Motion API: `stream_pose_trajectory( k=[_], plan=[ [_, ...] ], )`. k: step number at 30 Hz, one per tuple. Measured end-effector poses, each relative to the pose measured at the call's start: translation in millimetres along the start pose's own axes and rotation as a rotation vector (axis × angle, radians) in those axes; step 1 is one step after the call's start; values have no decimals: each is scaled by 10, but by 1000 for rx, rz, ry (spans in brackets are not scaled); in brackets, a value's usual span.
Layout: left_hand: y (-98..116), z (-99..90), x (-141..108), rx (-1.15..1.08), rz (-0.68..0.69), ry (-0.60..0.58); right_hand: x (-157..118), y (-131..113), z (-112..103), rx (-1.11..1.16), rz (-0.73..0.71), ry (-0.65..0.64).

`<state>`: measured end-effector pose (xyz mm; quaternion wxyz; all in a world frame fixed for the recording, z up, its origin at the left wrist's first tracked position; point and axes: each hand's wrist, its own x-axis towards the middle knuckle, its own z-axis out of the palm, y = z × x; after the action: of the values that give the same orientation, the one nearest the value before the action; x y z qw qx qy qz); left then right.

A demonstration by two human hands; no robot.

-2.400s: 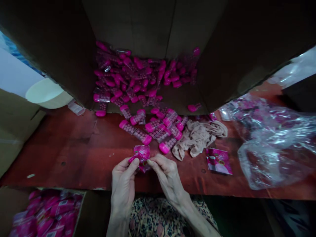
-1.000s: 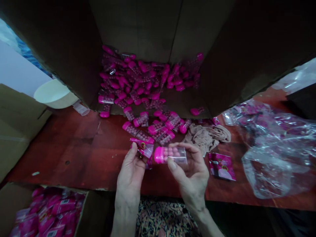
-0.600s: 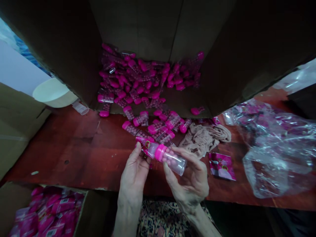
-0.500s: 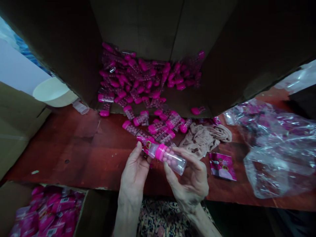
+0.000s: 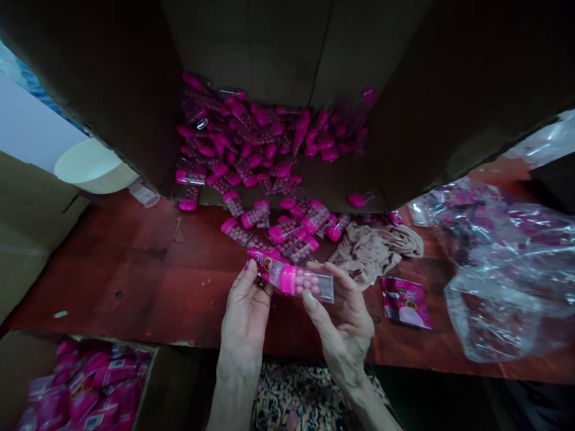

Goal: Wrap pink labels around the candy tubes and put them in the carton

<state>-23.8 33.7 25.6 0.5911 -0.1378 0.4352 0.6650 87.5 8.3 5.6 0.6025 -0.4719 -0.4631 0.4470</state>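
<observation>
My left hand (image 5: pixel 246 305) pinches a small pink printed wrapper (image 5: pixel 265 263) between thumb and fingers. Its right end meets the pink cap of a clear tube of pink balls (image 5: pixel 309 282), and whether the cap is inside the wrapper I cannot tell. My right hand (image 5: pixel 344 317) grips the tube's clear end, thumb in front and fingers behind. The tube lies nearly level, cap to the left. Just behind the hands, several similar capped tubes (image 5: pixel 287 230) lie in a loose group on the red table (image 5: pixel 157 287).
A large open carton (image 5: pixel 278 54) holds many pink-capped tubes. Right of the hands are a crumpled cloth (image 5: pixel 368 251), a flat pink packet (image 5: pixel 406 302) and clear plastic bags (image 5: pixel 498 299). A white bowl (image 5: pixel 94 170) stands left; a box of pink packets (image 5: pixel 90 383) is lower left.
The tube has turned nearly level and shifted left, its cap closer to the wrapper. My right hand has moved slightly left with it; my left hand has barely moved.
</observation>
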Motion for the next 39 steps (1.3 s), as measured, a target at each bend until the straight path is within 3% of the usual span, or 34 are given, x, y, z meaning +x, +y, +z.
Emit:
stream_pose_trajectory(
  k=[3, 10, 21, 26, 32, 39],
  plan=[
    [-4, -29, 9, -5, 33, -6, -1, 14, -13, 14, 33, -10],
    [-46, -91, 19, 74, 83, -191, 50, 15, 15, 119, 72, 26],
    [-21, -111, 36, 275, 183, -260, 19, 142, 16, 67, 89, 8],
    [-73, -109, 27, 362, 185, -266, 45, 143, 38, 111, 150, 60],
    [-109, -106, -2, 400, 312, -244, 4, 181, 50, 57, 152, 139],
    [-84, -120, 16, 350, 164, -303, 7, 155, 44, 94, 193, 117]
  ],
)
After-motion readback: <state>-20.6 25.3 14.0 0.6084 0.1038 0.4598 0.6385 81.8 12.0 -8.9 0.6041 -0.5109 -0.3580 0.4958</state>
